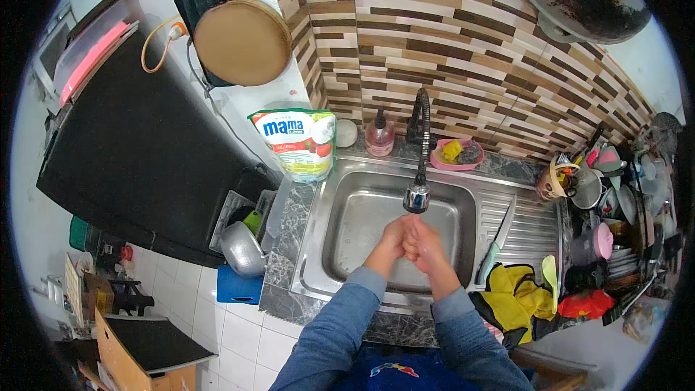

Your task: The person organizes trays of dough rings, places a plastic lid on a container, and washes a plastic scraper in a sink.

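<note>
Just below the spout of the black flexible faucet [418, 195], my two hands meet over the sink basin [362, 246]. My left hand [392, 239] is closed and pressed against the right. My right hand [424, 246] has its fingers curled in. Whatever lies between the palms, if anything, is hidden. A thin stream of water seems to reach the hands from the spout, though it is hard to make out. Behind the basin stand a pink soap pump bottle [379, 137] and a pink dish [456, 156] with a yellow sponge [452, 150] and a grey scrubber [470, 153].
On the drainboard [532, 232] at right lie a knife [498, 239], yellow-black gloves [514, 293] and a light-green spoon [550, 282]. Dishes and utensils crowd the rack [622, 246] beyond. A refill pouch [298, 145] stands back left. A metal pot [244, 250] sits left of the counter.
</note>
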Demonstrator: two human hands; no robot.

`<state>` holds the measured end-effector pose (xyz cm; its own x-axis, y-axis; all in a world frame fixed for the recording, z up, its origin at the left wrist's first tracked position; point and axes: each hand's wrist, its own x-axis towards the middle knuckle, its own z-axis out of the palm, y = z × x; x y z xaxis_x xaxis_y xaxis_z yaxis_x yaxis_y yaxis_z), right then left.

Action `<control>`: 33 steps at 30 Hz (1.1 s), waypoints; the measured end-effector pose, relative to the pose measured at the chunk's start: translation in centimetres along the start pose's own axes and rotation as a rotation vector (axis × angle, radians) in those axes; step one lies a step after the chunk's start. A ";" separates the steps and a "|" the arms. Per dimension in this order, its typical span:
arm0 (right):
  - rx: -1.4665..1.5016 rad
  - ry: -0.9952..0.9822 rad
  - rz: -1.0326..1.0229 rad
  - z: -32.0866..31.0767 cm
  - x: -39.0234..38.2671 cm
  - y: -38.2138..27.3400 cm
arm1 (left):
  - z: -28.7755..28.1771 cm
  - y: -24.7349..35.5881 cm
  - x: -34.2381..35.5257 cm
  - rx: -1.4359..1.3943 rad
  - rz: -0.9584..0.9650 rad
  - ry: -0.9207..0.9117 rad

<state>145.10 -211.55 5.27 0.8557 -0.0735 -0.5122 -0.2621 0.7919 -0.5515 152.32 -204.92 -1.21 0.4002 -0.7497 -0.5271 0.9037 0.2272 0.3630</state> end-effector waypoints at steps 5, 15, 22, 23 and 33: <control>-0.070 0.412 -0.242 -6.1 -1.7 -1.0 | 3.6 -0.1 2.8 0.096 0.133 0.244; -0.198 0.339 -0.123 -6.5 2.1 1.0 | 2.1 1.5 0.8 0.289 0.238 0.350; -0.591 -0.023 -0.619 -3.6 8.8 1.3 | -0.4 0.4 -2.9 0.367 0.548 0.484; -0.083 0.125 -0.157 -0.4 7.5 0.5 | -1.2 0.8 -3.5 0.363 0.554 0.489; -0.596 -0.036 -0.279 0.4 0.8 1.1 | 0.0 -0.5 -3.2 0.236 0.192 0.240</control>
<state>145.67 -210.50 4.52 0.9390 -0.1987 -0.2806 -0.2217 0.2737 -0.9359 150.64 -202.65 0.27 0.6079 -0.5343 -0.5873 0.7603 0.1784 0.6246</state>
